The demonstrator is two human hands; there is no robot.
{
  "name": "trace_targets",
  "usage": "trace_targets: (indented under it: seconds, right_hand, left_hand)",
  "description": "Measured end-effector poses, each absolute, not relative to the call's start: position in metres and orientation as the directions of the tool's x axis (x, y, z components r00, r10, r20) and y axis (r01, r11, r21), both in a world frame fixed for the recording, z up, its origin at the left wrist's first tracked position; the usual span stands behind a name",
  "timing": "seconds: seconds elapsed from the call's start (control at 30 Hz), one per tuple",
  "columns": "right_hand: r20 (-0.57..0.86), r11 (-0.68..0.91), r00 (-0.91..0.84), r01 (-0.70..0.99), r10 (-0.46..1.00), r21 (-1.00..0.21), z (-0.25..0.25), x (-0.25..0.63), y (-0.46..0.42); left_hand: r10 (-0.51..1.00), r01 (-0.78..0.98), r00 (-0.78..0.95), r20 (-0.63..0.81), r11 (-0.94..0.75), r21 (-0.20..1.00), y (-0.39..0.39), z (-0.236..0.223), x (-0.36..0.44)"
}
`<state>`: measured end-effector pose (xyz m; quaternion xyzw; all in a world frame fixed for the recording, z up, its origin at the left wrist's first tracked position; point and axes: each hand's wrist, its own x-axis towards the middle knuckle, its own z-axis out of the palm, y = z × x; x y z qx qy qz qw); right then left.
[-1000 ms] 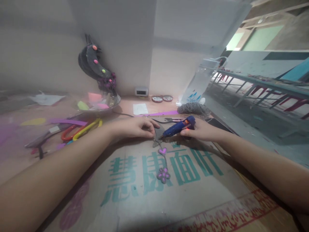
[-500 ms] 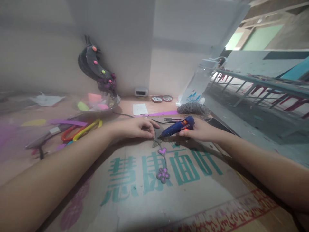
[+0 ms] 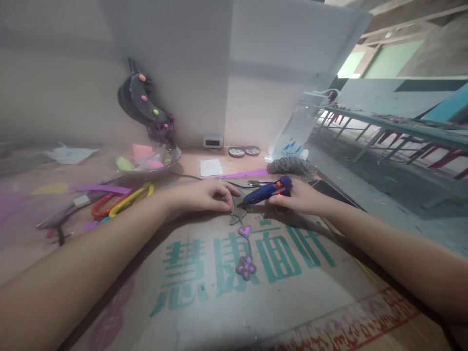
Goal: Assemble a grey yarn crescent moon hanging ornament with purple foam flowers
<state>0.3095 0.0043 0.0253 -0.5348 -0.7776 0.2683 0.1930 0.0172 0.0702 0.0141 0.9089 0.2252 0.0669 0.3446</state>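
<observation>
A blue plastic glue gun (image 3: 268, 191) sits clamped in the right hand (image 3: 305, 196), its nozzle aimed at a flat gray piece (image 3: 240, 213) near the middle of my feed; I take every bearing from that piece. The left hand (image 3: 219, 195) bends in from 10 o'clock, well apart from the right at nearly 3, thumb and fingertips at the piece's edge; I cannot tell whether they pinch or merely press. They hide part of its outline, and I cannot make out whether the nozzle touches it. The right hand's other fingers are lost behind the gun, and both forearms (image 3: 95, 253) run out of my frame.

Toward 6 o'clock, a thin gray cord (image 3: 250, 247) links a gray-rimmed purple heart (image 3: 244, 231) and a rounded, five-petaled flower (image 3: 246, 267). Beneath lies smooth cardboard (image 3: 204, 317) with green characters, its red print cut off at 5 o'clock.

Farther out, fuzzy gray yarn (image 3: 290, 166) lies at 2 o'clock before a clear bottle (image 3: 305, 119). Two round, flat tins (image 3: 236, 152) sit at 12, a boxy white device (image 3: 212, 141) with an unreadable display at 11, a see-through bowl (image 3: 177, 156) of bright scraps at 10. At 9, glossy red and yellow loops (image 3: 116, 210) give way to blur.
</observation>
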Motion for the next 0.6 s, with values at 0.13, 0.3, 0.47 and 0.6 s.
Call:
trace_targets:
  seconds: [0.13,0.3,0.47,0.6]
  right_hand:
    - [-0.040,0.314,-0.482,0.629,0.875,-0.712,0.026,0.315,0.009]
    - [0.052,0.279,-0.441,0.468,0.896,-0.838,0.017,0.326,0.018]
    - [0.187,0.241,-0.251,0.203,0.950,-0.949,0.014,0.322,0.019]
    - [0.192,0.212,-0.157,0.123,0.969,-0.969,0.023,0.307,0.018]
  left_hand:
    - [0.442,0.347,0.896,-0.037,-0.647,0.679,0.071,0.013,0.017]
    - [0.492,0.373,0.870,-0.006,-0.651,0.661,0.071,0.011,0.015]
    - [0.519,0.391,0.854,0.034,-0.684,0.616,0.067,0.015,0.017]
    - [0.621,0.503,0.783,0.035,-0.666,0.550,0.061,0.025,0.019]
